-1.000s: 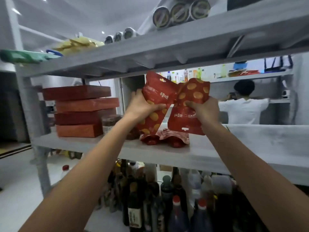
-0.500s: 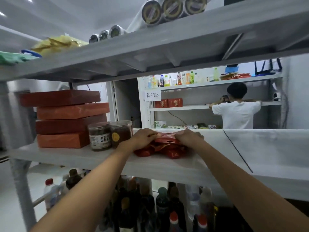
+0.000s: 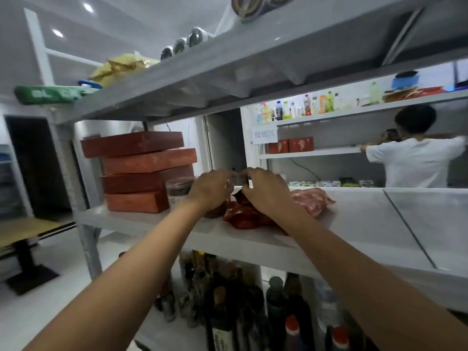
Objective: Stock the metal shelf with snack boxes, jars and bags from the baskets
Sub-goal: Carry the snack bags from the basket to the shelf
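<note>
Both my hands reach onto the middle board of the grey metal shelf (image 3: 354, 224). My left hand (image 3: 211, 190) curls over a clear jar with dark contents (image 3: 215, 212); its pale lid shows between my two hands. My right hand (image 3: 266, 192) curls against that lid from the right, above the bags. A second jar (image 3: 178, 191) stands just left of it. Red snack bags (image 3: 243, 220) lie flat under my right wrist, and a paler pink-red bag (image 3: 314, 201) lies to their right. Four red boxes (image 3: 141, 173) are stacked at the left end.
The top board carries yellow bags (image 3: 121, 69), a green pack (image 3: 48, 93) and round tins (image 3: 187, 41). Dark bottles (image 3: 228, 312) fill the level below. A person in a white shirt (image 3: 415, 160) works at a far shelf. A low table (image 3: 22, 234) stands left.
A second ago I held two red bags upright; I laid them flat on the board. Now both hands have left the bags and moved up to the jar beside them.
</note>
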